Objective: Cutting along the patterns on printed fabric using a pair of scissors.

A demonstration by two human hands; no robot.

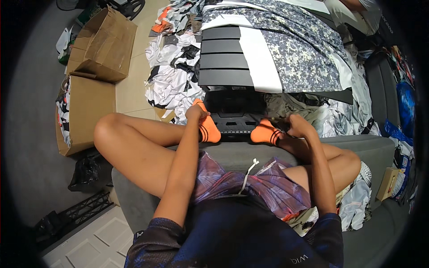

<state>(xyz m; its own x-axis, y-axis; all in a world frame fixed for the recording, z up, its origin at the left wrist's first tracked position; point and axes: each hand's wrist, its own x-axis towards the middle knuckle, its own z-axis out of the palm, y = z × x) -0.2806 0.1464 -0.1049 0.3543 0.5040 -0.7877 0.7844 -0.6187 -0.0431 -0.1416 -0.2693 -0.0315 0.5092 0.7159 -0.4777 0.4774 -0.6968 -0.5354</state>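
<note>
My left hand (196, 112) is closed over the toe end of the orange sock (211, 131) on my left foot. My right hand (299, 126) grips a dark, long tool (280, 125) that looks like scissors; its outline is blurred. The tool lies over the orange sock (263, 132) with black bands on my right foot, pointing left. Between my feet is a black slotted plastic panel (234, 123).
Ahead stands a black slatted surface (223, 60) with camouflage fabric (304, 58) and a white strip (261, 58) over it. White and black cloth scraps (172, 85) pile up on its left. Cardboard boxes (91, 105) stand farther left. Another person (353, 15) sits at the far right.
</note>
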